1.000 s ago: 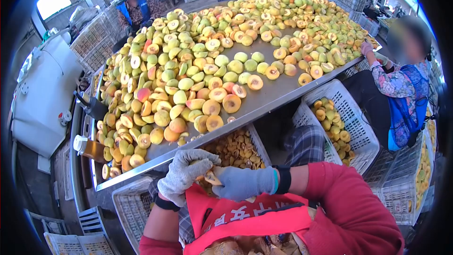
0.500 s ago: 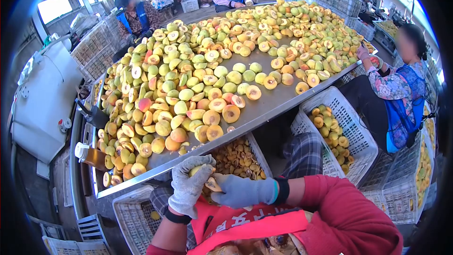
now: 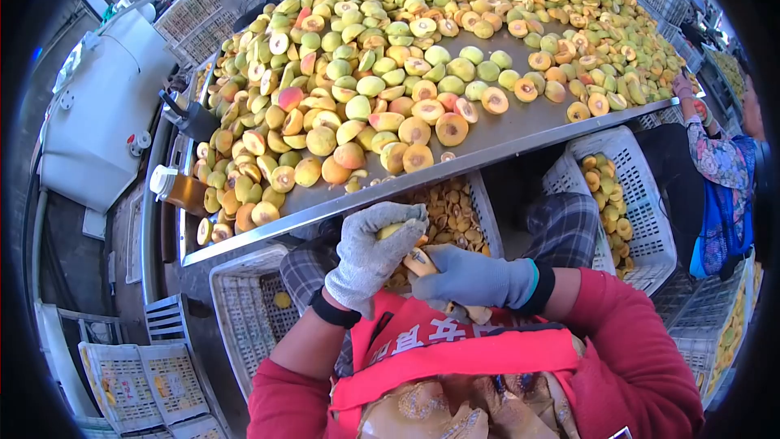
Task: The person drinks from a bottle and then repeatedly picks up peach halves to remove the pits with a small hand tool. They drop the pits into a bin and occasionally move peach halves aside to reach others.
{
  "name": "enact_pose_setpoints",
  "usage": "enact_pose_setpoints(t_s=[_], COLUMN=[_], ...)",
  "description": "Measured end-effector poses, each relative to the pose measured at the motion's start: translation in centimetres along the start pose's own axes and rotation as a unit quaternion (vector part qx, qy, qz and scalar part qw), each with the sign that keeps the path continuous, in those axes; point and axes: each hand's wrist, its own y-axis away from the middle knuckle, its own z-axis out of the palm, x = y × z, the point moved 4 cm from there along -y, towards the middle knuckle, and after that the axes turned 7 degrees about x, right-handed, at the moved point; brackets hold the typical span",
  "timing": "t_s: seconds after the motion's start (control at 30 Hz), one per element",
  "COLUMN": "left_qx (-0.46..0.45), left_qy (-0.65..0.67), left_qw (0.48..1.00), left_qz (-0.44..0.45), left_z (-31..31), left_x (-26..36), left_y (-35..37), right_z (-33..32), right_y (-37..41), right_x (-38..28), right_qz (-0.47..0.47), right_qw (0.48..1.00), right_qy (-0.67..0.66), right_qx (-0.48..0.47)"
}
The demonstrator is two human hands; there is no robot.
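My left hand, in a grey-white knit glove, is closed round a yellow-green fruit piece above my lap. Close against it on the right, my right hand in a blue-grey glove grips a small wooden-looking handled tool, whose tip points at the fruit. Its working end is mostly hidden. Beyond both hands, a metal table carries a large heap of halved yellow, green and reddish fruit. Below the table edge, a crate holds small brown-orange pieces.
A white crate with one fruit piece stands left of my legs. On the right, another crate holds fruit halves. An amber-filled jar and a dark holder line the table's left side. Co-workers sit behind and right.
The view has tilted down and shifted left, so the table sits higher and further right. Both hands remain together at the fruit, with the fingers and tool slightly turned.
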Motion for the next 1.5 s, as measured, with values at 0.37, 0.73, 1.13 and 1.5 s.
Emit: enact_pose_setpoints(t_s=[0.37,0.73,1.13,1.5], left_qx=[0.064,0.128,0.241,0.041], left_qy=[-0.011,0.297,-0.441,-0.669], left_qw=[0.997,0.943,0.855,0.728], left_qz=[0.053,-0.076,-0.131,0.145], left_z=[0.5,-1.1,-19.7,-9.8], left_x=[-0.1,-2.4,1.7,-3.5], left_y=[-0.7,-1.6,7.4,-12.1], right_z=[0.1,0.0,-6.0,-5.8], right_y=[0.3,0.7,-0.3,-1.4], right_x=[-1.2,-1.8,2.9,3.2], right_qz=[0.006,-0.064,0.034,0.015], right_qw=[0.999,0.986,0.991,0.991], right_qy=[0.020,-0.113,-0.129,-0.126], right_qx=[0.034,-0.101,0.027,0.040])
